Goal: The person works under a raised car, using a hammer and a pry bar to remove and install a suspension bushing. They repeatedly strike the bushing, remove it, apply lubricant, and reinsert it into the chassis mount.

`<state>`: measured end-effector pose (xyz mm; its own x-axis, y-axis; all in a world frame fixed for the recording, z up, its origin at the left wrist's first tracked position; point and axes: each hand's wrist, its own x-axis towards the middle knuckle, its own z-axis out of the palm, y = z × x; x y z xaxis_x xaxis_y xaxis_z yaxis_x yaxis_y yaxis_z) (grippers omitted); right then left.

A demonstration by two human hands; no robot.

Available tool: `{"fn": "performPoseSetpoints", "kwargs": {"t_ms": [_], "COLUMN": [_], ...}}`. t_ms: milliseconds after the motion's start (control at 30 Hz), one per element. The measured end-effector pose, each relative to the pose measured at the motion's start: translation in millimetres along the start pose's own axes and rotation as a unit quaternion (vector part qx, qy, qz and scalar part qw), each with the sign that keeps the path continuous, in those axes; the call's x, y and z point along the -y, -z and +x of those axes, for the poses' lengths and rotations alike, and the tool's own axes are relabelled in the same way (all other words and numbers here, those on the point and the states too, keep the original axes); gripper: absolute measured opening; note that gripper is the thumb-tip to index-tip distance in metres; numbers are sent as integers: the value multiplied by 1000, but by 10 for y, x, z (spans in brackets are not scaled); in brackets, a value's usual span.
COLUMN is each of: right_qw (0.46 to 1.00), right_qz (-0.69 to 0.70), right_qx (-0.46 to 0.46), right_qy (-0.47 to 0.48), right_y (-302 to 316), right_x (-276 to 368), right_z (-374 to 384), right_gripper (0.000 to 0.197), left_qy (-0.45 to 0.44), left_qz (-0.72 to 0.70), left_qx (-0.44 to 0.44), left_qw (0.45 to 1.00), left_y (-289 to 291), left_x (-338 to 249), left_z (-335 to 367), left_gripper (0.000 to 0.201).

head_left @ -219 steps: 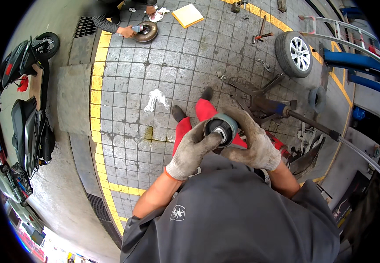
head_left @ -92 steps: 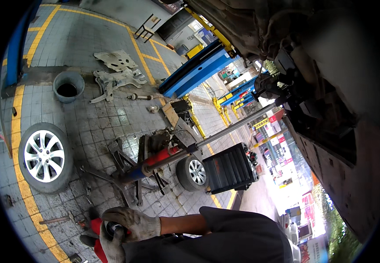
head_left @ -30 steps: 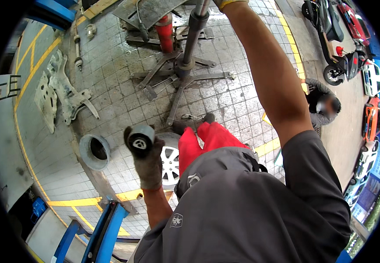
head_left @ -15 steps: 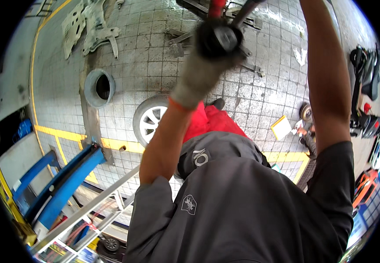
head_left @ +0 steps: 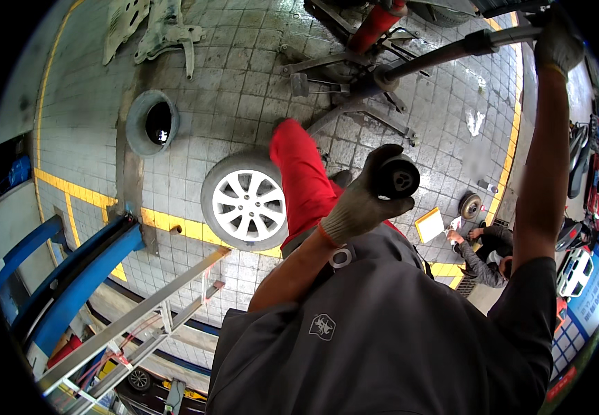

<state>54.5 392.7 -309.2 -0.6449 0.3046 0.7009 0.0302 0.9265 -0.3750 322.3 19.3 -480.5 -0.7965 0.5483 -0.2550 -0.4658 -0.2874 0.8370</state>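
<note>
Wearing a pale work glove, my left hand (head_left: 365, 197) is closed around a short black round part (head_left: 396, 176); its end face shows a grey, three-lobed centre. It is held in front of my body, above the floor. My right arm reaches up at the right, and that gloved hand (head_left: 560, 47) is at the upper end of a long dark and silver post (head_left: 451, 52). Its fingers look wrapped there but are partly hidden. The post rises from a stand with spread legs (head_left: 382, 128) on the tiles.
A wheel (head_left: 249, 200) lies by my red-trousered leg. Left are a grey bucket (head_left: 130, 128), a metal ladder (head_left: 140, 315) and blue lift beams (head_left: 99, 283). A red cylinder (head_left: 377, 26) stands ahead. At right a person (head_left: 489, 259) crouches near a yellow-edged board (head_left: 429, 225).
My left hand has come down and toward my body, still around the black part. My right hand, outside the earlier picture, now shows at the post. My view has shifted.
</note>
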Motion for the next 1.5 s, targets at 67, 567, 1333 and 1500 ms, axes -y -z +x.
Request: {"fn": "performPoseSetpoints", "kwargs": {"t_ms": [67,567,1333,1500], "right_qw": [999,965,982,984], "right_qz": [33,62,41,50], "right_qx": [-23,-73,167,156], "right_qy": [-14,-243,-73,-72], "right_y": [-29,-1,981,1023], "right_x": [116,650,2899,2944], "right_z": [-137,-325,-1293,-1306], "right_gripper": [44,44,98,97], "left_qy": [-6,-61,-296,-317], "left_qz": [-5,117,194,185], "left_qx": [17,156,243,260], "left_qw": [1000,979,903,893], "left_y": [177,1531,379,336], "left_x": [-84,-1420,-2492,-2577], "left_z": [131,1381,1474,1459], "left_gripper": [95,91,90,92]}}
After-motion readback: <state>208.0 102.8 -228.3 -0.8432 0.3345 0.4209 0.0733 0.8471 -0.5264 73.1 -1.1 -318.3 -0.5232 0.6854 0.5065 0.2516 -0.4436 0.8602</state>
